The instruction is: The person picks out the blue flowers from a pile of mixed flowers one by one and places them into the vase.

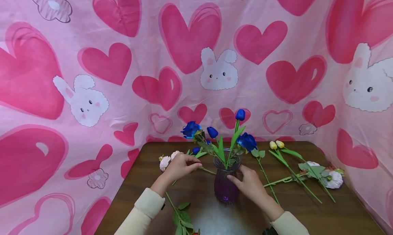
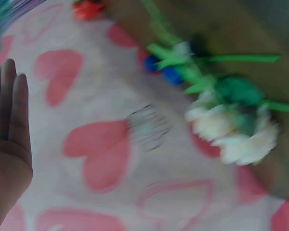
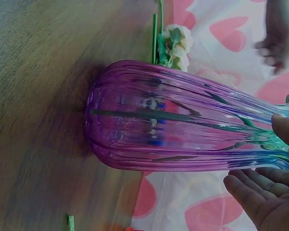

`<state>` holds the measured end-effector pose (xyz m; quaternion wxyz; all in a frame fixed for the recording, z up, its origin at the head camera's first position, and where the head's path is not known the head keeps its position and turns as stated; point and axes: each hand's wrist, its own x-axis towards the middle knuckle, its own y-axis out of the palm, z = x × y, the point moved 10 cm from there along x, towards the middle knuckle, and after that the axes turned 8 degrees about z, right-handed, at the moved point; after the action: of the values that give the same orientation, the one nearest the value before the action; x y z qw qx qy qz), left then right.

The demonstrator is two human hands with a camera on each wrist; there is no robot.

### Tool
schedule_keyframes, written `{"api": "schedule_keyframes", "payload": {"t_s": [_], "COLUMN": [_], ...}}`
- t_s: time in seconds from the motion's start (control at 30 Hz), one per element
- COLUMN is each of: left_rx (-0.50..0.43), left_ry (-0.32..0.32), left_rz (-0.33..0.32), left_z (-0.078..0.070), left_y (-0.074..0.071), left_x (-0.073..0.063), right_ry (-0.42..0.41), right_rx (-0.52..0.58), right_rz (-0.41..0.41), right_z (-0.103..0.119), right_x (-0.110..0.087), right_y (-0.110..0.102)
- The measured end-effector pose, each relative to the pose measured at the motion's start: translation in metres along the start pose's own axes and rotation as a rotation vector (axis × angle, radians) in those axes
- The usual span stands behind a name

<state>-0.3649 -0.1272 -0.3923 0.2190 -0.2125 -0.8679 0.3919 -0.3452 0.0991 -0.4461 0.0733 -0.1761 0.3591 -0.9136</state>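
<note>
A purple ribbed glass vase (image 1: 226, 187) stands upright on the table with several blue flowers in it, among them a blue rose (image 1: 247, 141) and a blue tulip (image 1: 240, 114). My right hand (image 1: 250, 185) holds the vase near its neck from the right, thumb in front. In the right wrist view, stems show through the glass and the thumb (image 3: 285, 129) lies against the neck. My left hand (image 1: 181, 166) is raised left of the vase and holds nothing. Its fingers look extended in the left wrist view. Pale pink flowers (image 1: 164, 162) lie just beyond it.
Right of the vase, yellow tulips (image 1: 276, 144) and a white flower (image 1: 334, 179) lie with crossing stems on the brown table (image 1: 310, 214). A leafy stem (image 1: 183, 216) lies at the front left. Pink heart-print cloth (image 1: 184, 91) hangs around the table.
</note>
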Motion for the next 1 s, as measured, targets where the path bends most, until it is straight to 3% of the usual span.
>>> {"api": "schedule_keyframes", "payload": {"t_s": [0.1,0.27,0.43,0.53,0.7,0.83,1.0], "left_rx": [0.007,-0.006,0.044,0.062,-0.087,-0.222,-0.431], "left_ry": [-0.068,-0.142,-0.268,-0.351,-0.516,-0.571,-0.605], "left_rz": [-0.016,-0.065,-0.133,-0.125,-0.065,-0.097,-0.189], "left_z": [0.028,0.061,0.084,0.093,0.116,0.134,0.152], "left_y": [0.014,0.039,0.057,0.068,0.093,0.109,0.125], "left_x": [0.003,0.010,0.015,0.018,0.018,0.018,0.017], "right_ry": [0.006,-0.004,-0.014,-0.009,-0.005,-0.010,-0.011], "right_rx": [-0.003,-0.002,0.002,-0.001,0.007,0.007,-0.003], "right_rz": [-0.003,-0.014,-0.026,-0.034,-0.035,-0.041,-0.049], "right_z": [-0.001,-0.001,0.000,-0.001,-0.001,-0.001,-0.002], "right_x": [-0.001,-0.001,-0.001,-0.001,-0.002,-0.001,-0.003], "right_y": [-0.001,-0.002,-0.002,-0.003,-0.003,-0.002,0.000]}}
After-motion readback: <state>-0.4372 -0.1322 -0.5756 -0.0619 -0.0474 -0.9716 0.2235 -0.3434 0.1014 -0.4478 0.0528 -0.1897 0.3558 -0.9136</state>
